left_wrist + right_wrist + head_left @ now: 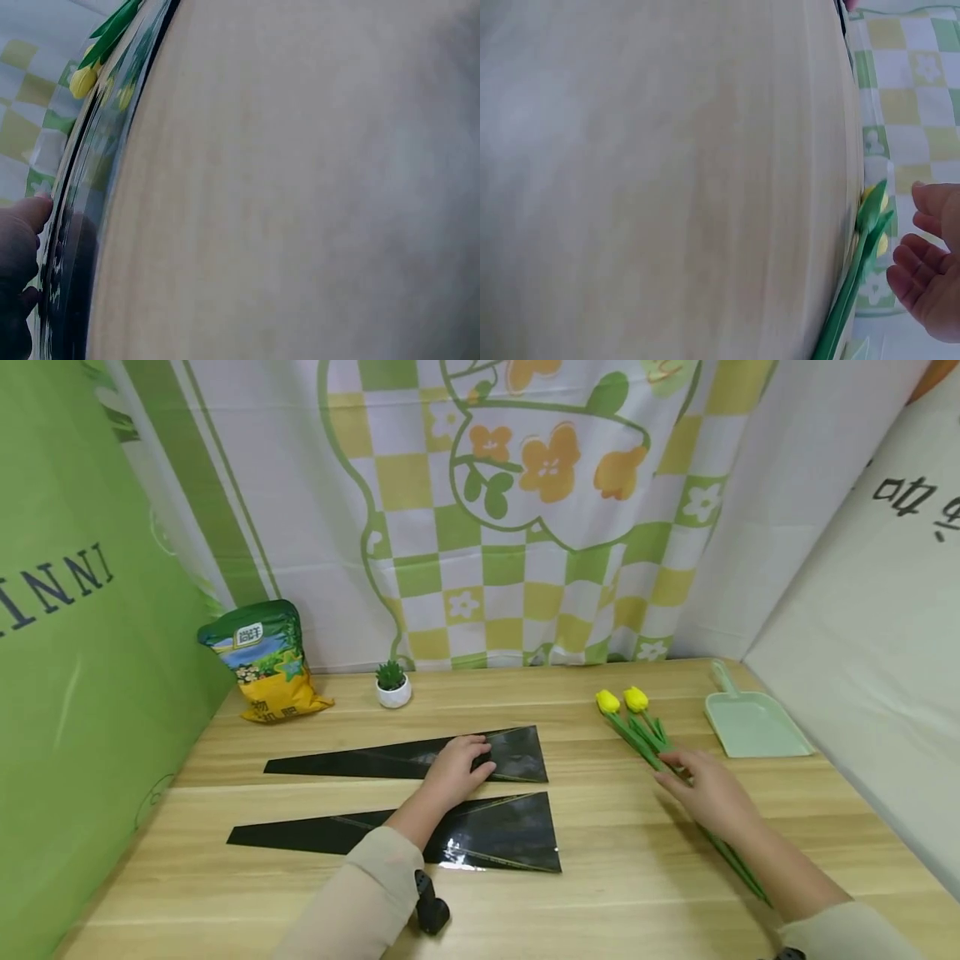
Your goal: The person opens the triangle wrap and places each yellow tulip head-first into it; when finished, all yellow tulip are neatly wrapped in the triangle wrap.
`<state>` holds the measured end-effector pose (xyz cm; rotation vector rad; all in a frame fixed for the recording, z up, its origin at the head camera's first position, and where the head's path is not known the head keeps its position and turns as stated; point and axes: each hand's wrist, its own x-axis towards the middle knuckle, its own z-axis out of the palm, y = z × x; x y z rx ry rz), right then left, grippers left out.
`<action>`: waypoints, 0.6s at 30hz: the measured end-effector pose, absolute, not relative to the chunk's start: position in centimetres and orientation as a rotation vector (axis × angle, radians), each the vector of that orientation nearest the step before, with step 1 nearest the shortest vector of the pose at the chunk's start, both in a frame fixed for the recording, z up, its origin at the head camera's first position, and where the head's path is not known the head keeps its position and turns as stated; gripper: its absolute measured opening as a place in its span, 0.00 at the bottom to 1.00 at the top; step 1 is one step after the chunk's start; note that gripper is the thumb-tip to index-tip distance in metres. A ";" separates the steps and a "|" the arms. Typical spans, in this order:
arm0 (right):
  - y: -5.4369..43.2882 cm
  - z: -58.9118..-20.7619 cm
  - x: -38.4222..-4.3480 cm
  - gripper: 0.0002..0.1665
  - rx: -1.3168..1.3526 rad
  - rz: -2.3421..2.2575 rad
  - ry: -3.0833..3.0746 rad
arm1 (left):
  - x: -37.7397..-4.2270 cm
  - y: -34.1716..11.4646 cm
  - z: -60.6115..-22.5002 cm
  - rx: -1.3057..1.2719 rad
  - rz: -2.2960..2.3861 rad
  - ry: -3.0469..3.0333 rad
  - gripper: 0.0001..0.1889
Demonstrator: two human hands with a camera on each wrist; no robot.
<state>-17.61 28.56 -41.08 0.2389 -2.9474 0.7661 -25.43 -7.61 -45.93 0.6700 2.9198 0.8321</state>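
Two yellow artificial tulips (636,699) with green stems (738,864) lie on the wooden table. Over the stems hovers my right hand (708,793), thumb and fingers apart. In the right wrist view, a gap shows between that hand (934,262) and the green leaves (870,214). My left hand (457,768) is at the wide end of the farther black tapered sheet (517,752), fingers loosely bent over it. A second glossy black tapered sheet (502,835) lies nearer, partly hidden under the left forearm. The left wrist view shows the left hand (19,255) at its edge.
A small potted succulent (393,685) stands near the back edge. Left of it leans a green and yellow bag (270,660). A pale green dustpan (757,727) lies at the right. Printed curtains (510,585) close off the back and sides of the table (615,860).
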 end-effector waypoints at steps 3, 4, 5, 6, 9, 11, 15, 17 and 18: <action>29.4 -41.2 -17.4 0.24 0.235 0.764 -2.980 | -25.5 -7.6 -46.1 0.674 0.778 2.935 0.22; 29.7 -41.3 -17.4 0.24 0.233 0.758 -2.991 | -25.5 -7.6 -46.2 0.676 0.773 2.945 0.22; 29.9 -41.4 -17.4 0.24 0.233 0.754 -3.002 | -25.5 -7.6 -46.2 0.681 0.765 2.958 0.22; 30.0 -41.4 -17.4 0.24 0.234 0.753 -3.013 | -25.5 -7.6 -46.3 0.682 0.762 2.969 0.21; 30.3 -41.6 -17.5 0.24 0.236 0.749 -3.044 | -25.5 -7.6 -46.5 0.688 0.772 3.001 0.21; 30.3 -41.7 -17.5 0.25 0.239 0.745 -3.066 | -25.4 -7.6 -46.6 0.678 0.786 3.013 0.21; 30.3 -41.9 -17.8 0.26 0.234 0.719 -3.108 | -25.4 -7.6 -46.9 0.652 0.817 3.031 0.20; 30.3 -42.0 -18.0 0.26 0.229 0.700 -3.129 | -25.5 -7.6 -47.1 0.640 0.833 3.035 0.20; 30.3 -42.0 -18.1 0.26 0.222 0.693 -3.137 | -25.5 -7.6 -47.1 0.635 0.835 3.037 0.20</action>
